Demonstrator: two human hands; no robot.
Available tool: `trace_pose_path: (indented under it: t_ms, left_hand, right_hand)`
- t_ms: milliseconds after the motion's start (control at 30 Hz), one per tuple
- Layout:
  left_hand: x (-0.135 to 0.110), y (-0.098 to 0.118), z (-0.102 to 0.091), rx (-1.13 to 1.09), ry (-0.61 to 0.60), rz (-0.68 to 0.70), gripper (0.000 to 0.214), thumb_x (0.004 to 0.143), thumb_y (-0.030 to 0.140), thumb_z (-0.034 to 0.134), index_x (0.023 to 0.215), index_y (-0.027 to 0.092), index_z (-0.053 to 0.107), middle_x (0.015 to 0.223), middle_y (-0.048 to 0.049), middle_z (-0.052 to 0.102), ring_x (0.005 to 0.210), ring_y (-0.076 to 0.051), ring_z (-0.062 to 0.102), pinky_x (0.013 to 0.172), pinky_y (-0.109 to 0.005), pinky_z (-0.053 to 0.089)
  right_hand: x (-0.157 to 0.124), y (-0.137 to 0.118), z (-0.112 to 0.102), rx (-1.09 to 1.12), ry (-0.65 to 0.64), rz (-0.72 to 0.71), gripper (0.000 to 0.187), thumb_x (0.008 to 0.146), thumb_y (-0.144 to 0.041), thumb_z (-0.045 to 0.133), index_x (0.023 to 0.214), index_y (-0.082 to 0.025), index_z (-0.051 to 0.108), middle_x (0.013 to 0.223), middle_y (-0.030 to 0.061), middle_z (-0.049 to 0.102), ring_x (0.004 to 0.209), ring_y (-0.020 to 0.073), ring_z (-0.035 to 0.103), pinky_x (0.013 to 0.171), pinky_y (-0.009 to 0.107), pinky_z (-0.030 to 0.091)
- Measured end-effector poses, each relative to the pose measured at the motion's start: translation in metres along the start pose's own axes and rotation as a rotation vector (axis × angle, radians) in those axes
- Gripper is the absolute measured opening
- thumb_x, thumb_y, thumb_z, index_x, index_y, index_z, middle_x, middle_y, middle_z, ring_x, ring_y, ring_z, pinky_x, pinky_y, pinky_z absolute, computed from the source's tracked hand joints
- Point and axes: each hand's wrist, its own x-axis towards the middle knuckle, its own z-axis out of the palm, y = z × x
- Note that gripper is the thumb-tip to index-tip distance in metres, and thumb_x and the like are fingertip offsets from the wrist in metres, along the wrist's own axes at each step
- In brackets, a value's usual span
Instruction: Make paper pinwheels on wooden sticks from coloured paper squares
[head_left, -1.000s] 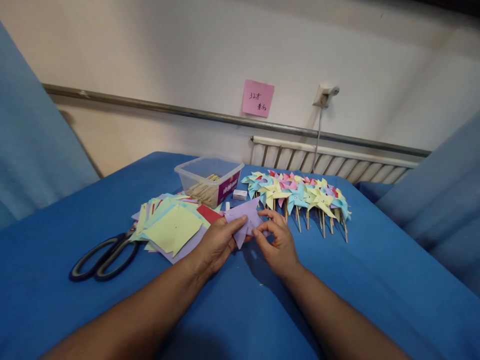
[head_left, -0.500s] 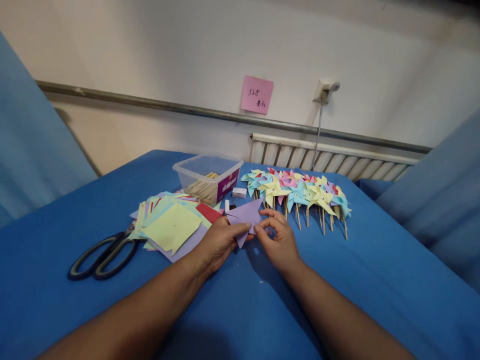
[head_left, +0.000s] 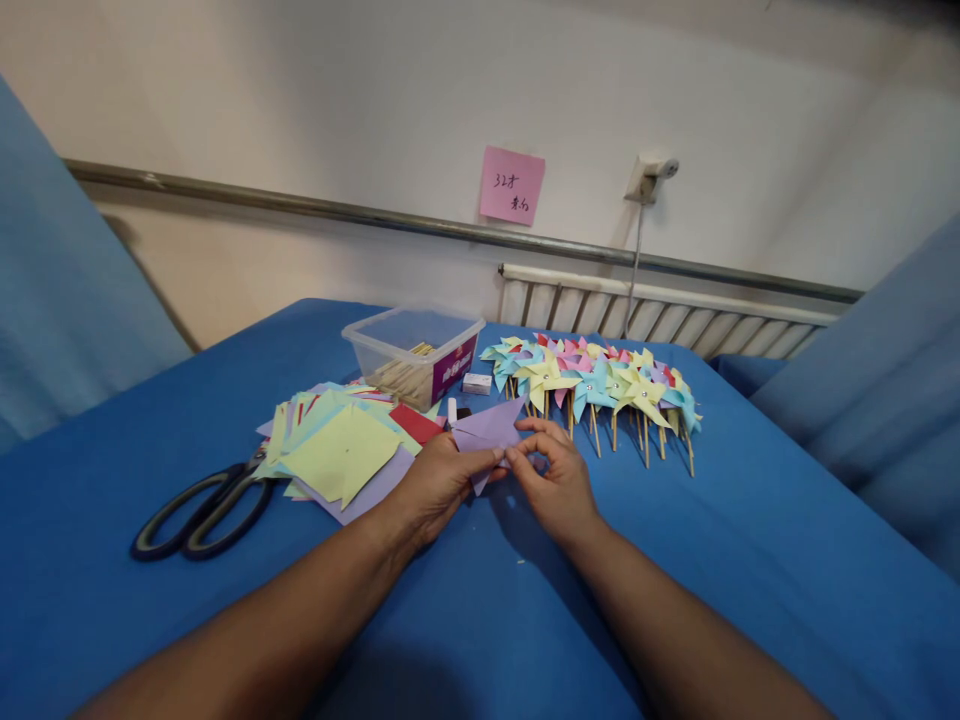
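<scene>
Both of my hands meet over a blue cloth, pinching a purple paper piece (head_left: 491, 427) with folded points. My left hand (head_left: 433, 487) grips its left side, thumb on top. My right hand (head_left: 553, 479) pinches its right edge with curled fingers. Just left of my hands lies a loose pile of coloured paper squares (head_left: 341, 451), yellow on top. Behind my right hand lies a row of finished paper pinwheels (head_left: 596, 384) on wooden sticks.
Black-handled scissors (head_left: 202, 502) lie at the left of the paper pile. A clear plastic box (head_left: 413, 354) holding wooden sticks stands behind, with a small white box (head_left: 477, 383) beside it. A pink note (head_left: 512, 185) hangs on the wall above a radiator (head_left: 660, 318).
My hands have kept their hold on the purple paper and folded it a little tighter. The view has tipped slightly, nothing else on the cloth has moved.
</scene>
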Motion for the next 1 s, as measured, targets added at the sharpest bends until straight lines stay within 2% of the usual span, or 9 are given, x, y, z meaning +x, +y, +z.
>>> trace_pose_path:
  t_ms: [133,400,500,633,733,833,1000]
  left_hand:
    - [0.001,-0.001,0.000,-0.006,0.003,-0.005,0.041,0.062,0.017,0.077,0.102,0.012,0.067,0.095,-0.0099,0.071,0.086,-0.019,0.066,0.073,-0.026,0.052]
    - [0.000,-0.002,-0.001,0.049,0.006,0.005,0.039,0.065,0.021,0.076,0.103,0.014,0.067,0.095,-0.0095,0.071,0.087,-0.019,0.066,0.075,-0.027,0.051]
    - [0.000,-0.001,-0.001,0.072,0.015,0.007,0.040,0.066,0.022,0.075,0.104,0.014,0.067,0.094,-0.0094,0.071,0.082,-0.018,0.066,0.069,-0.025,0.050]
    - [0.001,0.001,-0.004,0.128,0.015,-0.018,0.036,0.065,0.023,0.074,0.098,0.012,0.068,0.085,-0.0091,0.071,0.071,-0.017,0.065,0.064,-0.027,0.050]
    - [0.002,0.004,-0.005,0.202,0.011,-0.036,0.026,0.063,0.021,0.073,0.087,0.011,0.068,0.073,-0.0073,0.069,0.061,-0.016,0.062,0.059,-0.027,0.048]
    - [0.000,0.009,-0.003,0.287,0.025,-0.020,0.025,0.061,0.017,0.072,0.085,0.011,0.067,0.070,-0.0060,0.069,0.057,-0.015,0.060,0.056,-0.026,0.046]
    - [-0.003,0.015,-0.003,0.447,-0.037,0.058,0.028,0.058,0.014,0.070,0.086,0.012,0.067,0.073,-0.0058,0.068,0.060,-0.017,0.060,0.054,-0.025,0.043]
  right_hand:
    - [0.000,0.002,0.000,0.005,-0.001,0.006,0.010,0.077,-0.025,0.061,0.068,-0.021,0.065,0.106,0.0070,0.062,0.102,0.0223,0.056,0.075,0.033,0.046]
    - [-0.001,0.001,0.002,0.010,0.009,0.007,0.010,0.077,-0.024,0.061,0.067,-0.021,0.064,0.105,0.0066,0.063,0.102,0.0218,0.056,0.088,0.038,0.043]
    - [0.000,0.003,0.003,0.082,0.043,0.044,0.006,0.075,-0.026,0.064,0.076,-0.020,0.063,0.111,0.0073,0.061,0.106,0.0221,0.056,0.089,0.038,0.043]
    - [0.004,0.009,0.002,0.318,0.103,0.188,0.035,0.070,-0.032,0.070,0.100,-0.021,0.058,0.111,0.0077,0.063,0.102,0.0222,0.058,0.086,0.038,0.045]
    - [0.008,0.010,-0.001,0.539,0.052,0.308,0.038,0.069,-0.039,0.071,0.100,-0.020,0.058,0.096,0.0056,0.067,0.090,0.0210,0.062,0.080,0.036,0.049]
    - [0.012,0.007,-0.006,0.698,-0.038,0.412,0.039,0.068,-0.042,0.073,0.096,-0.019,0.060,0.083,0.0032,0.067,0.074,0.0181,0.063,0.068,0.032,0.051]
    - [0.011,0.003,-0.014,0.687,-0.262,0.470,0.037,0.062,-0.038,0.078,0.090,-0.018,0.062,0.077,0.0011,0.067,0.061,0.0144,0.061,0.059,0.028,0.049]
